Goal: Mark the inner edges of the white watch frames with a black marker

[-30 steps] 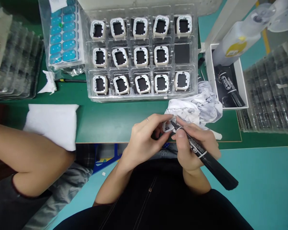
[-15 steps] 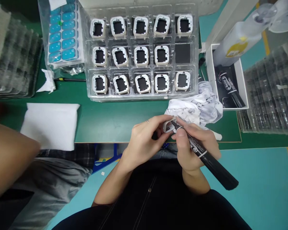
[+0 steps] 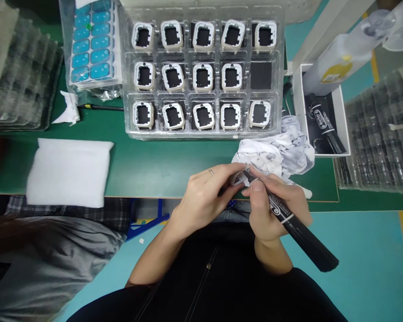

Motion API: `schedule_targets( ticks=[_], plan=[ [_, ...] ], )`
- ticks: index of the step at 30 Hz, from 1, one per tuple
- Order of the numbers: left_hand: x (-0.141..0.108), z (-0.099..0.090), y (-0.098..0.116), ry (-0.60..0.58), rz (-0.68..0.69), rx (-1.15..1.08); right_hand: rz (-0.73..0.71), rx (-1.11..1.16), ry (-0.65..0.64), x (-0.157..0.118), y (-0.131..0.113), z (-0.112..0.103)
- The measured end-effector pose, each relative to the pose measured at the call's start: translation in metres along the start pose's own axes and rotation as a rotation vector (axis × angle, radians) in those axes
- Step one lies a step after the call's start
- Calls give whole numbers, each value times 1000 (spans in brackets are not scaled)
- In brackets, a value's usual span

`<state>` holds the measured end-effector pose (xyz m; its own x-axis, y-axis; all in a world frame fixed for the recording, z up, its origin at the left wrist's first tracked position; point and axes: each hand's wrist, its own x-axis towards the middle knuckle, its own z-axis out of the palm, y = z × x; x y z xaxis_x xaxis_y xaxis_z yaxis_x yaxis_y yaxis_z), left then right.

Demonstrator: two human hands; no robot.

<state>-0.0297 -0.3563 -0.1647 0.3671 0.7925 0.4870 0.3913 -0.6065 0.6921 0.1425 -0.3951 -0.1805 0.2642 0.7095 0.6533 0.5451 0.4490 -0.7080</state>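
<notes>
Head camera view: the left hand (image 3: 206,194) has its fingers closed around a small white frame (image 3: 237,180), over the near edge of a green desk (image 3: 161,167). The right hand (image 3: 277,205) has its fingers closed snugly round a thick black marker (image 3: 302,235), tip at the frame; contact is too small to make out. Just beyond the hands lies a crumpled cloth (image 3: 265,155). Farther off, a clear tray (image 3: 201,134) holds similar frames (image 3: 203,88) in three rows. Right of it stands a white box (image 3: 347,129); a white pad (image 3: 70,172) lies left.
</notes>
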Motion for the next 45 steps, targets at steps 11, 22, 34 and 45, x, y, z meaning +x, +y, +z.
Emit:
schedule_targets(
  ticks=[11, 22, 34, 45],
  plan=[
    [-3, 1, -1, 10, -9, 17, 39, 85, 103, -1, 0, 6],
    [-2, 1, -1, 13, -5, 19, 5, 66, 113, 1, -2, 7],
    [-4, -2, -2, -9, -135, -25, 38, 83, 80, -1, -2, 3],
    [-3, -1, -1, 4, -116, -32, -48, -9, 89, 6, -4, 8]
  ],
)
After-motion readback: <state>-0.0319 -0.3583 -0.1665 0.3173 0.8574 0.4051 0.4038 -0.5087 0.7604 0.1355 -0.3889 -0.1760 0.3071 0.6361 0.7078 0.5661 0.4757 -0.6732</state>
